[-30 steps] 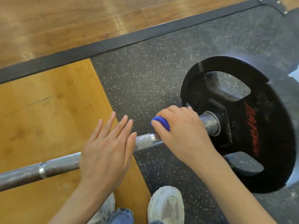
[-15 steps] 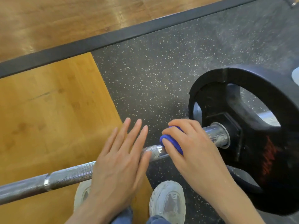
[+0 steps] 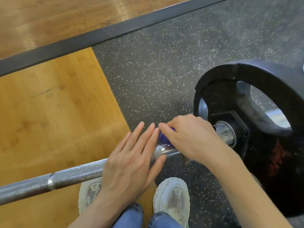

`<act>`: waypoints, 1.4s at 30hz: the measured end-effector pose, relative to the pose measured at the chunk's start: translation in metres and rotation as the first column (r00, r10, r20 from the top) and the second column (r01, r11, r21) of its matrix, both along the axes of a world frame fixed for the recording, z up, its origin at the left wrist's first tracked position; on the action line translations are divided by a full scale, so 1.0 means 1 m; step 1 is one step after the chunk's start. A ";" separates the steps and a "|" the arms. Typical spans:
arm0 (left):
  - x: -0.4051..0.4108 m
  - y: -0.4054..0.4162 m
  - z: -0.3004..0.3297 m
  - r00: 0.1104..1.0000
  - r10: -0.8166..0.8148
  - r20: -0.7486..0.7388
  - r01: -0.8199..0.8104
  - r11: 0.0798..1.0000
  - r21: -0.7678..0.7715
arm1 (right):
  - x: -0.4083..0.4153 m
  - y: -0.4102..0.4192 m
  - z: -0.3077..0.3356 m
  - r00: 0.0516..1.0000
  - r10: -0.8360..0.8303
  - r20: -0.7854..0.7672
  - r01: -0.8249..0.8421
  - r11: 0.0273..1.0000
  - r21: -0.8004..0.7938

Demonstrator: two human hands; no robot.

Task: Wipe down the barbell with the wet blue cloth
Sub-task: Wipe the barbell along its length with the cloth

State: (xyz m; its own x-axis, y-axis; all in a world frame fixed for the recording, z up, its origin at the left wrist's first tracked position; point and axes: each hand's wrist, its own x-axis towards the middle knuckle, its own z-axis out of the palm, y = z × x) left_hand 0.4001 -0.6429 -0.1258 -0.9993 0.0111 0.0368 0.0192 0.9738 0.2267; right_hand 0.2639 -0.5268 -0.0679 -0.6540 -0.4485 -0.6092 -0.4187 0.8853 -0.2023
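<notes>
One crumpled blue cloth (image 3: 165, 139) on knurled barbell (image 3: 79, 175).

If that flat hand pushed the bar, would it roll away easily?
Probably it would roll: the barbell is round and rides on a round weight plate. It likely feels heavy. The left hand lies flat on it, perhaps steadying it.

we see bright, even light from overhead. glare streaks the wooden floor (image 3: 65, 18) far beyond the hands. the right hand (image 3: 192, 137) is smeared with motion blur, and the weight plate (image 3: 271, 89) to its right bends with wide-angle distortion. shadows stay soft.
</notes>
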 end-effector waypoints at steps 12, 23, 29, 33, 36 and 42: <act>-0.021 -0.011 -0.002 0.997 0.051 -0.054 -0.048 0.998 0.048 | 0.065 0.032 -0.057 0.720 -0.331 -0.611 -0.138 0.794 -0.593; -0.040 -0.025 0.001 0.987 0.075 -0.140 -0.071 0.997 0.037 | 0.039 0.036 -0.030 0.750 -0.564 -0.345 -0.017 0.505 -0.863; -0.048 -0.026 0.001 0.985 0.090 -0.147 -0.088 0.996 0.023 | 0.019 0.038 -0.048 0.776 -0.522 -0.353 0.104 0.659 -0.745; -0.052 -0.020 -0.001 0.988 0.039 -0.149 -0.044 0.999 -0.026 | 0.000 0.041 -0.057 0.752 -0.471 -0.461 0.030 0.723 -0.690; -0.057 -0.023 -0.004 0.987 0.041 -0.157 -0.051 0.997 -0.058 | 0.012 0.033 -0.059 0.734 -0.541 -0.411 0.100 0.684 -0.723; -0.061 -0.024 -0.006 0.983 0.055 -0.176 -0.071 0.994 -0.081 | -0.001 0.031 -0.061 0.746 -0.479 -0.462 0.019 0.709 -0.705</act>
State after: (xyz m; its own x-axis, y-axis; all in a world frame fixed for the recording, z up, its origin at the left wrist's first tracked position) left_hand 0.3393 -0.6666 -0.1315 -0.9766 -0.0409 0.2111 -0.0112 0.9900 0.1403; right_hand 0.2631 -0.4955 -0.1291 -0.9019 -0.3200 0.2902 -0.4304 0.7237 -0.5394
